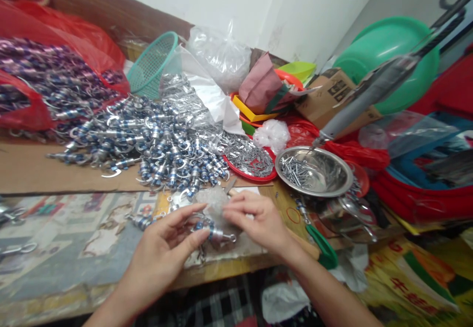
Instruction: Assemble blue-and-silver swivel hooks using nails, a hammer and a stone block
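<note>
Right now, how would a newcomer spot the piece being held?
Start at the big heap of blue-banded metal parts on the table. In front of it, the left hand and right hand meet around one metal part, the only one lifted.

A patterned table (74, 248) carries cardboard (29, 169), a steel bowl (332, 181) and a red tray (268, 175).

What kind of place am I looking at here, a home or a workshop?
Probably a small home workshop for hand assembly: a heap of blue-and-silver metal fittings on the table, a steel bowl of screws, and a hanging power screwdriver.
</note>
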### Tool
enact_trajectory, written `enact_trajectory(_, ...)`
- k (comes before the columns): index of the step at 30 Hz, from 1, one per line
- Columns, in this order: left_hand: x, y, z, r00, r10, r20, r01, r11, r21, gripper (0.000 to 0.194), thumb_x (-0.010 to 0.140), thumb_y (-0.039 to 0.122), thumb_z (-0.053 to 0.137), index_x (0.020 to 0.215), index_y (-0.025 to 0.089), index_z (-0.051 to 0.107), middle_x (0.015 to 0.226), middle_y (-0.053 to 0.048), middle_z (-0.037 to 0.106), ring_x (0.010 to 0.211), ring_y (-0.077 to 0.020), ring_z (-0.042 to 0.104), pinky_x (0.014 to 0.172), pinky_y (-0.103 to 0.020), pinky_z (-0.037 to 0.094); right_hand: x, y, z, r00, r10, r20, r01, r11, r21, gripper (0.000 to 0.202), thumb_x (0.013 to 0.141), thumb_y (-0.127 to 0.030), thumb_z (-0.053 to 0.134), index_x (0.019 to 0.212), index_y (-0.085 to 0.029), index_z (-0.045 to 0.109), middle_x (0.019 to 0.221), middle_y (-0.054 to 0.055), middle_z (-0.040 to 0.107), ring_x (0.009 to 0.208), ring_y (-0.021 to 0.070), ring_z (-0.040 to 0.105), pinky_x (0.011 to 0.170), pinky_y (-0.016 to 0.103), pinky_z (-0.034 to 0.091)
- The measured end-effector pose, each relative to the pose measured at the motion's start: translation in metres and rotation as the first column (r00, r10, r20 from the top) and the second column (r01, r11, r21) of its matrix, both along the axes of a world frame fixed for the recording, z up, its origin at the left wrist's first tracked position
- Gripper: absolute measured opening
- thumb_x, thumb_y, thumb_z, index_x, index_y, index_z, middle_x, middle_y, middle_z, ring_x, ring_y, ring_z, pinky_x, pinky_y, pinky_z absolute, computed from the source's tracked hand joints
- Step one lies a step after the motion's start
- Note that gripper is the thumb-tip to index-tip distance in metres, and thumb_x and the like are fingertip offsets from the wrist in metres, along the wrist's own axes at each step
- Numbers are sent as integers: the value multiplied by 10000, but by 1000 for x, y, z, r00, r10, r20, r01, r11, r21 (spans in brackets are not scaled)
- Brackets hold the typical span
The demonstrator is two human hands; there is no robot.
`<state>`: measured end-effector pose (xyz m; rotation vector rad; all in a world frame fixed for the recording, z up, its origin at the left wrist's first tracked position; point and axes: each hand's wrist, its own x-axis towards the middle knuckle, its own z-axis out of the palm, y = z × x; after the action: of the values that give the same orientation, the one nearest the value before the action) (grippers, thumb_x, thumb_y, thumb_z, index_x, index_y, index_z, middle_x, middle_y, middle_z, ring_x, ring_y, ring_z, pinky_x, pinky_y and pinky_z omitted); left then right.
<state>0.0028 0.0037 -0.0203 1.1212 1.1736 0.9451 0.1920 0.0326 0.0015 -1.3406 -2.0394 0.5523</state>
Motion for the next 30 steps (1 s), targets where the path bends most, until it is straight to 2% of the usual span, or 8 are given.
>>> enact_trajectory(3,-1,7,3,992,-66,108,75,994,-79,571,654,313,705,1173,182,506,802,-20,690,796,-192,642,720,-288,508,29,55,-1,838,-330,434,326,942,86,246,883,-127,466,1019,-184,663,1079,76,645,1023,157,583,896,283,448)
enact_trajectory(7,-5,14,5,975,-165,148,185,973,-135,603,698,282,672,1234,203,406,775,-2,652,752,-172,618,644,-263,479,55,113,-13,722,-360,591,438,899,14,152,830,-149,577,959,-110,647,1007,141,634,978,240,596,853,383,463)
enact_trajectory(12,-7,22,3,951,-208,229,253,949,-188,668,654,199,689,1237,196,362,713,32,601,676,-141,590,623,-252,455,60,133,-21,705,-350,617,453,891,-12,271,833,-249,593,1062,-105,575,1108,115,575,987,218,575,841,385,471)
enact_trajectory(15,-7,27,0,943,-188,275,253,942,-221,733,607,156,713,1238,214,344,727,33,591,672,-147,594,628,-272,464,60,125,-13,766,-352,538,420,907,-5,163,763,-86,601,914,-97,662,1040,145,633,1015,247,583,884,335,432)
enact_trajectory(18,-7,29,-1,936,-193,296,266,936,-231,743,602,146,712,1240,227,341,726,29,596,666,-153,602,622,-283,467,49,97,-1,856,-290,427,341,939,-48,210,812,-106,505,939,-135,671,903,73,694,853,177,645,774,271,488)
enact_trajectory(22,-7,28,1,934,-198,298,274,932,-237,725,609,155,701,1238,228,348,719,28,599,647,-149,601,595,-276,461,17,33,5,991,-40,129,45,998,-40,164,790,-142,562,904,-169,676,838,31,689,764,135,636,706,250,507)
enact_trajectory(25,-8,27,2,937,-196,290,269,933,-238,739,595,166,712,1240,220,356,715,30,601,601,-131,579,548,-257,455,-4,-4,1,977,212,14,-212,973,93,222,800,-79,492,885,-171,675,809,52,652,754,146,597,659,262,489)
enact_trajectory(30,-8,28,0,935,-213,283,280,934,-221,714,616,161,701,1239,226,358,724,37,601,590,-113,569,537,-241,459,-14,-12,1,950,270,158,-287,953,94,181,805,-88,498,814,-163,662,728,41,621,695,149,553,619,242,440)
